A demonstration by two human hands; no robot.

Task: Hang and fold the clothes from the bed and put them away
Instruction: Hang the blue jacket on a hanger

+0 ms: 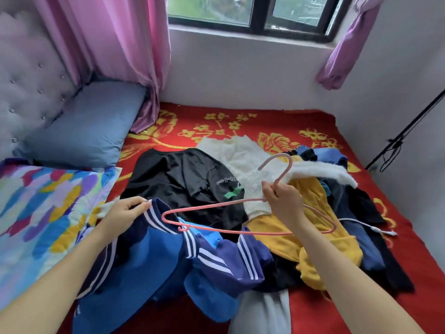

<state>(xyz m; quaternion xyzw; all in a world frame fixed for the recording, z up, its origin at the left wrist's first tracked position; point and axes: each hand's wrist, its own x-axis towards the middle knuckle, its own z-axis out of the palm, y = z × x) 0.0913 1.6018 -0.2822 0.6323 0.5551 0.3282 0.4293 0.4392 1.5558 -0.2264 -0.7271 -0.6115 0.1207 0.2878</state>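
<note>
Holding a pink hanger (216, 205) by its neck just under the hook, my right hand (283, 201) has fingers curled round the thin wire, while my left hand (125, 209) pinches the white-striped edge of a blue jacket (149, 256) between thumb and fingertips, as seen from the head camera. The jacket lies crumpled at the near edge of the bed (301, 121), touching a black top (183, 179), with a white fluffy sweater (243, 160) and a yellow garment (310, 213) heaped just beside it under the hanger. I judge the jacket light, limp and somewhat slick, so it should sag and slide unless I take it at the ribbed band or shoulder seam, where the cloth is thicker. The hanger looks stiff but springy and very light; the neck seems the steadiest place to hold while one arm is fed into the garment. A white cable (366, 225) lies among the darker clothes to the right and could snag.
</note>
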